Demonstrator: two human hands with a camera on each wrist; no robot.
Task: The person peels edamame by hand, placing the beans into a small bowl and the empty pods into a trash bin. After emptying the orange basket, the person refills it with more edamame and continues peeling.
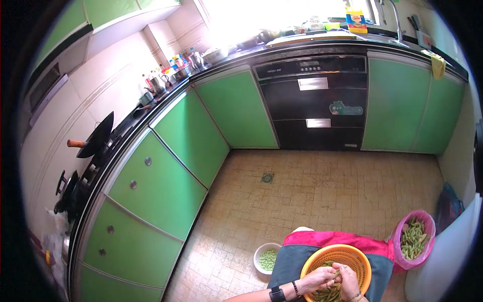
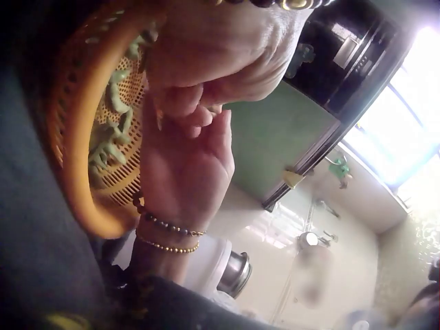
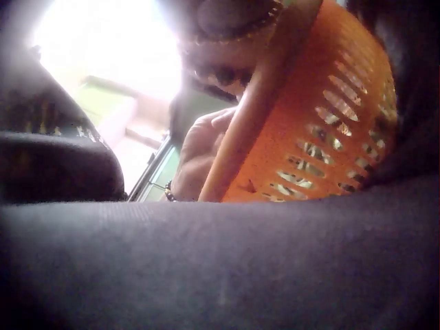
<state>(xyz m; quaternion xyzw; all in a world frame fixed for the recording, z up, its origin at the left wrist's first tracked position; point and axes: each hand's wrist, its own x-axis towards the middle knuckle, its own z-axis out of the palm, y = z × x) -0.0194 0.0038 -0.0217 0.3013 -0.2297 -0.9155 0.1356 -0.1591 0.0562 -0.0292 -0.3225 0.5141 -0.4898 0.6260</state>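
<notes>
An orange plastic basket [image 1: 366, 261] with slotted sides rests on the person's lap, holding green bean pods [image 1: 329, 293]. Above it, the two hands meet at the fingertips around a small green bean pod [image 1: 336, 275], mostly covered by the fingers. The left hand [image 1: 322, 277], wearing a dark watch and beaded bracelet, pinches it from one side. From the other side the right hand [image 1: 349, 282] grips it with bent fingers. In the left wrist view, the left hand [image 2: 220, 51] looms close, with the right hand [image 2: 185, 161] below it.
On the floor to the left stands a white bowl [image 1: 257, 257] of shelled green beans [image 1: 267, 260]. A pink bag [image 1: 397, 251] full of pods [image 1: 414, 239] stands to the right. Green cabinets [image 1: 151, 186] and a black built-in appliance [image 1: 314, 105] line the kitchen.
</notes>
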